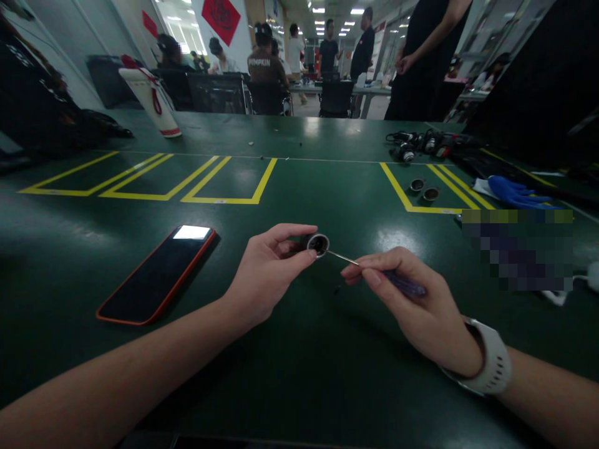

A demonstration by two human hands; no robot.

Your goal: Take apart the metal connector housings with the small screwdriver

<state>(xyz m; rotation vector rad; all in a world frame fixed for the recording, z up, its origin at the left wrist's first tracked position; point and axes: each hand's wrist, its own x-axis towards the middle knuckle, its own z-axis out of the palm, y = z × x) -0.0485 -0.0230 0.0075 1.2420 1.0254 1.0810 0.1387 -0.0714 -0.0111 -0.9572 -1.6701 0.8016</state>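
Note:
Between its thumb and fingers, my left hand [269,268] holds a small round dark part with a metal rim [322,238], its open face turned toward me. My right hand [412,299] grips a screwdriver [405,284] by its purple, partly see-through handle. The thin metal shaft points left, and its end reaches the opening of the round part; whether the tip touches anything inside cannot be made out. A tiny dark piece [337,289] shows just below the shaft, apart from both hands.
A phone in an orange case [156,274] lies at left. Two round cups [431,194] sit inside yellow tape [440,211] at right, near blue gloves [515,190]. Cabled dark parts [408,151] lie farther back. A white cylinder [152,103] stands tilted far left. Several people are beyond the table.

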